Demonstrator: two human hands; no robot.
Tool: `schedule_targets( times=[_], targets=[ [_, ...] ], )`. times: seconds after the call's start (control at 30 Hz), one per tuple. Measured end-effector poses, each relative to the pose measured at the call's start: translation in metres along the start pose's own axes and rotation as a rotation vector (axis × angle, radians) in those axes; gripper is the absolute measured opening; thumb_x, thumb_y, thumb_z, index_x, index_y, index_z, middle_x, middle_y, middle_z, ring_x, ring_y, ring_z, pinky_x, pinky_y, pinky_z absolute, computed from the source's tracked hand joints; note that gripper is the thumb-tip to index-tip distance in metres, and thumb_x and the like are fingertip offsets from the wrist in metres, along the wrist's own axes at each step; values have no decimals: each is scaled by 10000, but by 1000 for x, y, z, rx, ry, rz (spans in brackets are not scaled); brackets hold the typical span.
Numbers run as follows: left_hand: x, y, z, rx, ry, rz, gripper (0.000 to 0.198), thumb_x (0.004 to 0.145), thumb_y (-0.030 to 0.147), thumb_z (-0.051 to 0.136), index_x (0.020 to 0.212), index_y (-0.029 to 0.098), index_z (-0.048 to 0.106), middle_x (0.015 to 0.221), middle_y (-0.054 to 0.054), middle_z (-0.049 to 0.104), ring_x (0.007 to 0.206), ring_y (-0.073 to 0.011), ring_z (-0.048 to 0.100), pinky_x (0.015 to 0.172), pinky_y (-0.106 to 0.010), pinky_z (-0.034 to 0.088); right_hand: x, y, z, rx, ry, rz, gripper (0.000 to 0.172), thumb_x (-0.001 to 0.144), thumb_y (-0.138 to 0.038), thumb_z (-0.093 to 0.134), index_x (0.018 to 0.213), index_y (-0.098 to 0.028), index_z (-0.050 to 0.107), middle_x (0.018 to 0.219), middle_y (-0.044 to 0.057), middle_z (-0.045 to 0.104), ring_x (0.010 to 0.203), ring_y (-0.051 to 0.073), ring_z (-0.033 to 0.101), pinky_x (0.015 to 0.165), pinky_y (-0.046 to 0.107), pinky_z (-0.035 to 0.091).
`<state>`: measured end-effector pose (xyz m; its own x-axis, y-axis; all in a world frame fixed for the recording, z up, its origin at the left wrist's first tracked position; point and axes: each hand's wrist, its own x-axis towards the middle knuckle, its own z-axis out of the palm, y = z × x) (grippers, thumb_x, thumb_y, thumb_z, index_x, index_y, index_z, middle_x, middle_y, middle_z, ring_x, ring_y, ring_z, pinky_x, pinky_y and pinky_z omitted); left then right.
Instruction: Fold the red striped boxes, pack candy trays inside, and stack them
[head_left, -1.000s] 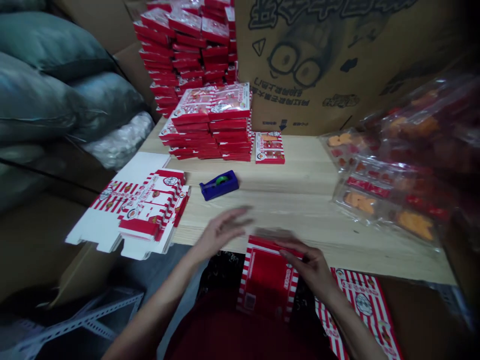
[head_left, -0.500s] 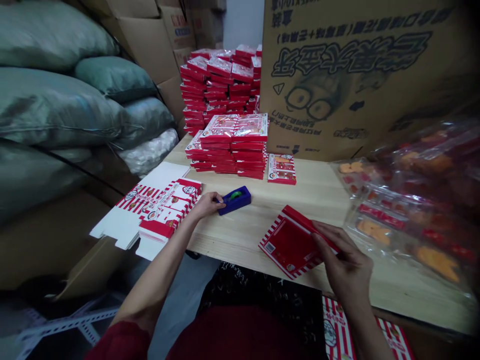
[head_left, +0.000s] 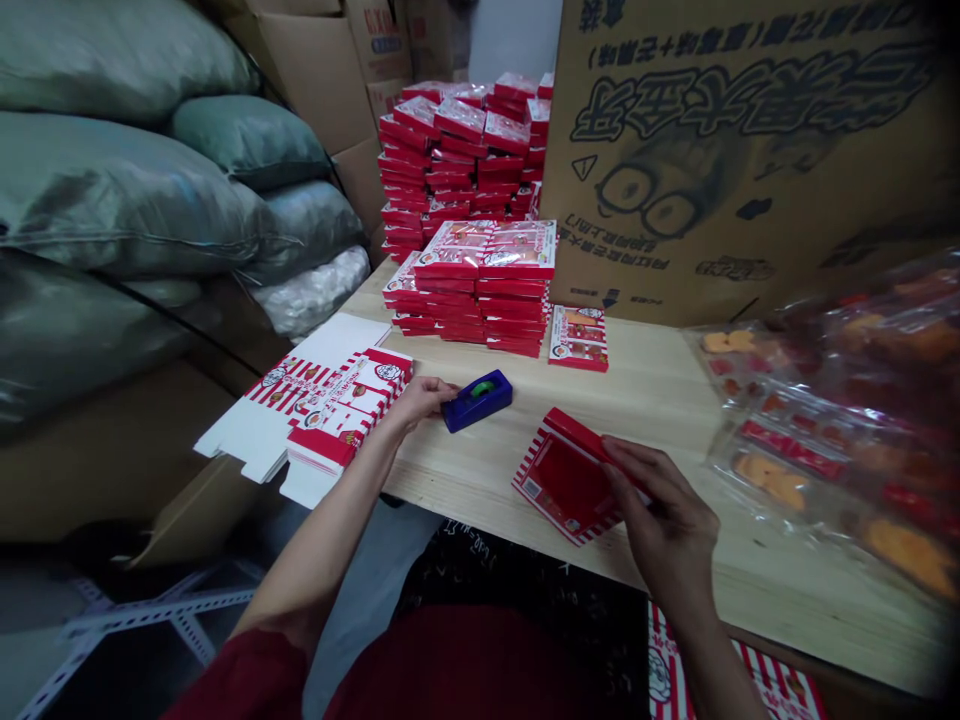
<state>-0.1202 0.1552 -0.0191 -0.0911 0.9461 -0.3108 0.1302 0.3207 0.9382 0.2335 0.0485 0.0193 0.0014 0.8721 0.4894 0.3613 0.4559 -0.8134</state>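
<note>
My left hand [head_left: 424, 400] reaches to the near-left end of a blue tape dispenser [head_left: 480, 402] with a green roll in it. Its thumb and fingers are pinched together at that end; any strip of tape between them is too fine to see. In my right hand [head_left: 667, 505] is a red-and-white striped packaging box [head_left: 570, 478], tilted, its red back with a barcode facing up. Thumb and fingers grip its right edge, just above the table's front part. Left of my left hand lies a pile of flat, unfolded boxes [head_left: 351, 405].
Filled boxes [head_left: 484, 290] are stacked at the table's back, with one single box [head_left: 578, 338] beside them. A large carton [head_left: 675, 260] stands behind. Clear bags of orange and red pieces [head_left: 780, 460] cover the right side. Sacks [head_left: 112, 200] are piled left.
The view has shifted slightly. My right hand has brought the red box a little to the left. My left hand stays at the dispenser, its wrist drawn slightly back.
</note>
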Motion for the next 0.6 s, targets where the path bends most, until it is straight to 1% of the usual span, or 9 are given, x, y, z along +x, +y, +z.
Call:
schedule_targets(
  times=[0.1, 0.17, 0.3, 0.4, 0.47, 0.53, 0.57, 0.6],
  targets=[
    [-10, -9, -3, -47, 11, 54, 362, 644, 431, 857, 674, 146, 636, 1156, -183, 767, 919, -252, 730, 752, -386, 597, -1, 2, 3, -3, -4, -8, 292, 975, -206, 654, 1215, -335, 759, 1214, 49, 735, 1100, 243, 694, 942, 414, 555],
    [-15, -19, -2, -56, 46, 100, 353, 654, 425, 837, 673, 147, 621, 1196, -180, 756, 986, -255, 729, 816, -385, 591, -2, 2, 5, -4, 5, -16, 288, 973, -202, 656, 1210, -328, 761, 1214, 55, 735, 1094, 245, 696, 937, 416, 560],
    [-23, -42, 5, -7, 193, 190, 289, 727, 382, 765, 665, 157, 595, 1165, -162, 760, 1028, -243, 716, 890, -384, 563, -2, -1, 10, -26, 33, -54, 275, 973, -196, 656, 1200, -307, 763, 1188, 64, 740, 1070, 243, 705, 910, 414, 576],
    [-37, -48, 13, 66, 322, 250, 248, 766, 339, 722, 637, 177, 585, 1057, -139, 771, 1015, -256, 702, 913, -401, 545, -1, -4, 13, -35, 76, -92, 283, 975, -171, 650, 1203, -300, 758, 1176, 64, 740, 1069, 233, 704, 905, 409, 582],
    [-53, -41, 23, 103, 400, 296, 217, 802, 332, 693, 666, 183, 612, 1041, -128, 759, 1042, -268, 681, 910, -401, 537, -2, -7, 15, -40, 90, -97, 291, 977, -152, 643, 1205, -297, 750, 1178, 68, 732, 1069, 227, 701, 867, 393, 593],
    [-75, -24, 39, 115, 449, 348, 188, 850, 350, 663, 763, 183, 662, 1077, -110, 737, 1077, -262, 657, 875, -366, 540, -3, -8, 18, -47, 71, -97, 293, 979, -139, 635, 1203, -294, 741, 1180, 74, 722, 1059, 227, 699, 783, 367, 606],
    [-88, -12, 51, 112, 451, 371, 187, 868, 364, 661, 820, 184, 683, 1049, -92, 731, 1045, -247, 656, 835, -338, 540, -5, -9, 20, -49, 56, -100, 294, 981, -129, 626, 1198, -293, 737, 1187, 77, 715, 1060, 230, 697, 765, 366, 610],
    [-102, 1, 64, 104, 426, 388, 189, 884, 372, 666, 875, 187, 703, 982, -63, 729, 968, -220, 663, 803, -311, 537, -6, -10, 22, -48, 44, -110, 298, 982, -115, 615, 1190, -292, 732, 1200, 79, 706, 1072, 234, 692, 781, 383, 613]
  ],
)
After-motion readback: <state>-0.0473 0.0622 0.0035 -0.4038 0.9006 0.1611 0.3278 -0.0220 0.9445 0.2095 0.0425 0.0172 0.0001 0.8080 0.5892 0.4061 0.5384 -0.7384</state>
